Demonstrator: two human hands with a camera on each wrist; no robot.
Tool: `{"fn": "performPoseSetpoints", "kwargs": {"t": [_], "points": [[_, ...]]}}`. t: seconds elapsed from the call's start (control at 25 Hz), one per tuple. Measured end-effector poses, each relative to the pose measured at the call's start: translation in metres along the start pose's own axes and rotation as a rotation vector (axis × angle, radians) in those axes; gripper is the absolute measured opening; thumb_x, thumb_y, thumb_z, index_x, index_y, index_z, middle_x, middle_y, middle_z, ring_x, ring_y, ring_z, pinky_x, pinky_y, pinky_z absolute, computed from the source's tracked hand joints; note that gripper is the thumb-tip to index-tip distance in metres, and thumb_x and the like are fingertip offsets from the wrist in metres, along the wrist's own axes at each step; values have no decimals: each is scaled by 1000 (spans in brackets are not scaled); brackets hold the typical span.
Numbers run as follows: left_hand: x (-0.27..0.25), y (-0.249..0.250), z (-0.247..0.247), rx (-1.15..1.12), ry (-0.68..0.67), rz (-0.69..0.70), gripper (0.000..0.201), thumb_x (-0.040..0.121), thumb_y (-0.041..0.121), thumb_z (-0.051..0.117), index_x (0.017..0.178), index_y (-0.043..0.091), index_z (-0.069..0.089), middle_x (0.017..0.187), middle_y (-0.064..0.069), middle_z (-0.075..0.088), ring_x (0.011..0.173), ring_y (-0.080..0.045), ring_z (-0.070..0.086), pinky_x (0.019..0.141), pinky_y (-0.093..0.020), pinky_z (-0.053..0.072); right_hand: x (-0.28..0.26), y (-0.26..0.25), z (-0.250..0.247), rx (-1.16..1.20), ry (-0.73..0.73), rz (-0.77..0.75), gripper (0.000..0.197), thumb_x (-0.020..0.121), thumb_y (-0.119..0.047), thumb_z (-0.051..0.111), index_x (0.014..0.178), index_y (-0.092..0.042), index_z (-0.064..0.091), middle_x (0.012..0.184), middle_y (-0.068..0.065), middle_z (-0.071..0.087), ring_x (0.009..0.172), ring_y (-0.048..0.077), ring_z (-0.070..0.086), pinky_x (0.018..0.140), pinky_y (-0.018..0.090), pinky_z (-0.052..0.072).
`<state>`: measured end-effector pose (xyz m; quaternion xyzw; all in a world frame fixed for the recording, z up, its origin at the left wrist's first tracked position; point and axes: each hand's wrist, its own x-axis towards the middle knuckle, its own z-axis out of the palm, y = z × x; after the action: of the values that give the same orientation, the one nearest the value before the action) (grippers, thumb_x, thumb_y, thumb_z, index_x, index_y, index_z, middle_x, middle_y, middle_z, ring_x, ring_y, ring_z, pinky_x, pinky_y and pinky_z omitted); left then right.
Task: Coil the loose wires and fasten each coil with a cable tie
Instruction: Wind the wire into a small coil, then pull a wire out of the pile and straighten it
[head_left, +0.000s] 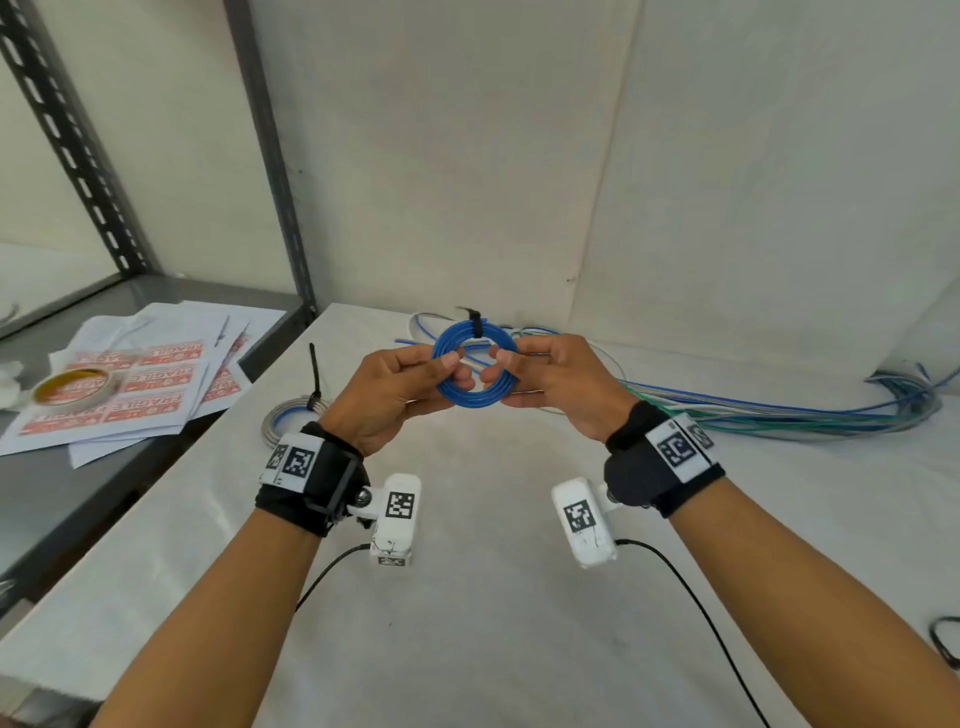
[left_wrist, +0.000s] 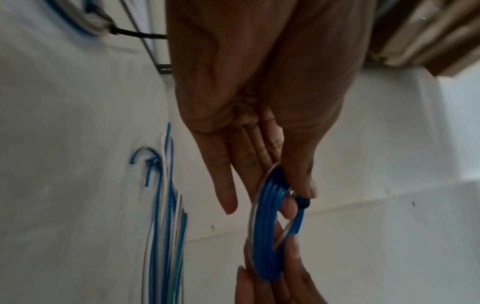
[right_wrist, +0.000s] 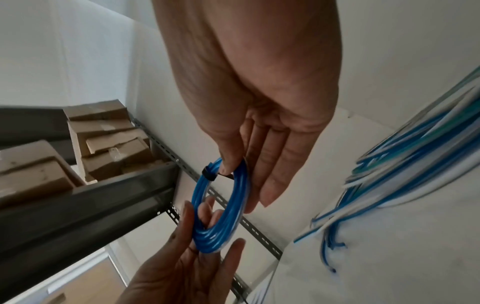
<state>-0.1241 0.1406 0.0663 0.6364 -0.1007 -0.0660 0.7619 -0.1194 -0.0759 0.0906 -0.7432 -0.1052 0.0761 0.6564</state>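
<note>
Left hand and right hand pinch opposite sides of the tied blue coil above the desk's far edge.

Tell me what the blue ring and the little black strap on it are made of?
The blue coil looks like wire in shiny plastic coating: it glints and bends into smooth loops. Whether metal runs inside cannot be seen. The black cable tie looks like stiff matte plastic, probably nylon: its tail sticks straight out. The left hand and the right hand each pinch a side.
</note>
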Motion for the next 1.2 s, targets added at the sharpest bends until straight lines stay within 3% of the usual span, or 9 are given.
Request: {"fn": "performPoseSetpoints", "kwargs": {"t": [0.16, 0.32, 0.52, 0.64, 0.76, 0.84, 0.96, 1.04, 1.2], "points": [[-18, -8, -32, 2, 31, -63, 38, 82, 32, 67, 116, 14, 70, 105, -6, 77, 104, -19, 71, 99, -40, 54, 15, 5, 39, -59, 6, 45, 22, 99, -17, 65, 114, -1, 68, 100, 18, 77, 86, 20, 75, 75, 30, 62], [-27, -11, -48, -1, 50, -58, 46, 80, 36, 69, 120, 14, 65, 105, -6, 78, 105, -17, 72, 95, -34, 57, 25, 11, 69, -120, 66, 21, 21, 99, -14, 65, 111, 3, 67, 99, 20, 76, 78, 19, 74, 68, 27, 62], [-27, -8, -70, 273, 501, 73, 39, 88, 33, 75, 119, 11, 67, 106, -6, 75, 98, -22, 74, 80, -34, 62, 39, 18, 100, -266, 195, -80, 10, 94, -19, 71, 98, -10, 69, 90, 10, 77, 80, 19, 74, 73, 39, 63], [-38, 2, -67, 229, 344, -18, 38, 96, 45, 61, 113, 13, 71, 103, -3, 76, 91, -15, 75, 72, -28, 61, 43, 20, 135, -549, 28, -222, 22, 87, -29, 77, 105, -17, 72, 95, 1, 77, 87, 18, 73, 82, 39, 60], [-43, 8, -88, 219, 257, -127, 27, 103, 23, 56, 117, 5, 69, 106, -15, 75, 85, -19, 76, 67, -26, 60, 48, 30, 156, -509, 15, -256, 14, 85, -24, 79, 97, -18, 76, 90, -1, 76, 84, 18, 71, 81, 40, 59], [-41, 11, -110, 316, 216, -211, 25, 102, 20, 56, 118, 5, 68, 108, -16, 75, 87, -21, 76, 72, -31, 61, 57, 39, 156, -443, 181, -190, 16, 86, -28, 79, 94, -18, 70, 87, -2, 71, 82, 17, 68, 76, 37, 58], [-34, 6, -135, 378, 207, -317, 24, 99, 22, 60, 114, 5, 69, 104, -16, 76, 85, -21, 75, 77, -36, 63, 72, 42, 162, -258, 67, 94, 12, 89, -18, 76, 97, -10, 72, 89, 10, 71, 80, 27, 71, 75, 44, 63], [-27, -1, -143, 578, 319, -320, 21, 95, 19, 68, 111, 5, 69, 102, -17, 75, 86, -24, 74, 73, -35, 63, 78, 43, 175, -242, 53, 169, 6, 89, -11, 75, 85, -8, 73, 88, 16, 74, 73, 30, 74, 71, 45, 64], [-26, -11, -142, 1234, 352, -324, 34, 94, 21, 70, 122, 2, 65, 120, -16, 68, 103, -29, 64, 90, -36, 50, 80, 57, 196, -345, 46, 221, 17, 85, -11, 81, 74, -13, 68, 93, 20, 76, 81, 35, 76, 78, 46, 63]]}}
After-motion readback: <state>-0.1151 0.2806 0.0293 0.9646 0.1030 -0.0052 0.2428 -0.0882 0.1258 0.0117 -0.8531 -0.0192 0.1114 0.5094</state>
